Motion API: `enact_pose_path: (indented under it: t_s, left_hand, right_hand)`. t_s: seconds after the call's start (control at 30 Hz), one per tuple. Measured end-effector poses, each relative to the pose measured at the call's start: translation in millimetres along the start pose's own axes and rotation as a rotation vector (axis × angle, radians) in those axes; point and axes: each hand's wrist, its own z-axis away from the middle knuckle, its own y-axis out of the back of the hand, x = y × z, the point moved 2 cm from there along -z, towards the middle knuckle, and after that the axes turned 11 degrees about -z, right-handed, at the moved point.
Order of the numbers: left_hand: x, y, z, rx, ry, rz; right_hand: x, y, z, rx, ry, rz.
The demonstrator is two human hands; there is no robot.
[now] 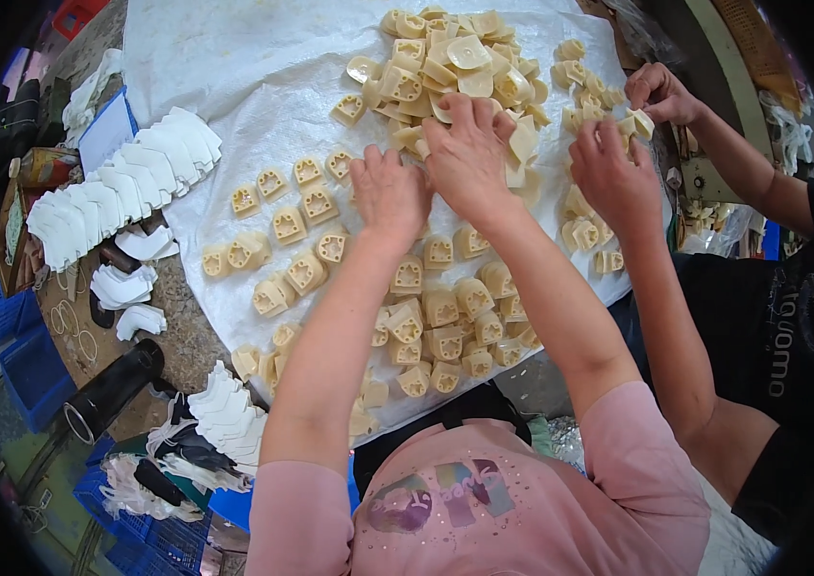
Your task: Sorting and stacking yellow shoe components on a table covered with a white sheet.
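Right hand (467, 158) at cream pieces (469, 54); blue bin (37, 376), contents unclear

On the sheet (234, 58), rows of pieces (441, 308) lie before a heap (469, 53). Left of the rows are pads (128, 184) and crates (37, 379).

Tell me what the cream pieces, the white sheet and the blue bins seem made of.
Cream pieces: probably moulded plastic or rubber, satin; smooth faces and repeated shapes suggest it.
White sheet: likely plastic, perhaps woven, slightly glossy; its creases catch light.
Blue bins: apparently rigid plastic, evenly coloured with crisp rims; finish unclear.
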Motion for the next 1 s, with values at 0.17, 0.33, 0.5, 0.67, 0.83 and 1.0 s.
enact_pose_path:
  t_s: [0.17,0.33,0.5,0.67,0.83,1.0]
  left_hand:
    - [6.6,-15.9,-2.1,0.059,0.066,-0.012]
    - [-4.6,-8.5,4.3,0.057,0.088,0.088]
    - [-23.7,10.0,9.6,0.114,0.04,0.189]
    - [-15.1,0.9,6.4,0.001,-0.015,0.024]
    - [9.9,-3.3,-10.1,-0.09,-0.011,-0.176]
    - [0.9,-6.7,-14.7,-0.163,0.07,-0.026]
  right_hand:
    - [5.3,-7.9,-0.9,-0.102,0.017,0.029]
    - [10.3,7.0,2.2,0.022,-0.022,-0.192]
    - [11.9,16.9,1.7,0.161,-0.088,-0.314]
    - [8.1,7.9,3.8,0.164,-0.097,-0.364]
    - [9.8,13.1,4.8,0.19,-0.085,-0.387]
    - [9.8,19.3,7.2,0.189,-0.108,-0.457]
